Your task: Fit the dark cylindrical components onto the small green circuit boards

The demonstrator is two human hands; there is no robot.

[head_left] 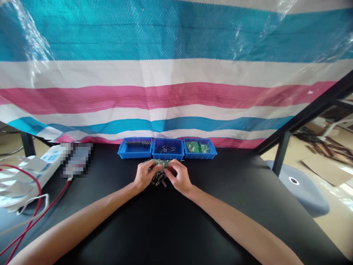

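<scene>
Between my two hands is a small greenish clear plastic bag (161, 163), pinched from both sides. My left hand (145, 174) has its fingers closed on the bag's left part, and my right hand (178, 175) grips its right part. Just below the bag, a small pile of dark metal parts (159, 179) lies on the black table (165, 224). Behind the hands stand three blue trays: the left tray (135, 151) holds a row of small metal cylinders, the middle tray (168, 151) some thin pins, and the right tray (200, 156) green plastic bags.
On the left lie a white power strip (49, 159), red and white cables (59, 195) and a pixelated object (78, 159). A striped sheet (176, 95) hangs behind the trays. At the right, beyond the table edge, is a grey stool (300, 191) by a black frame.
</scene>
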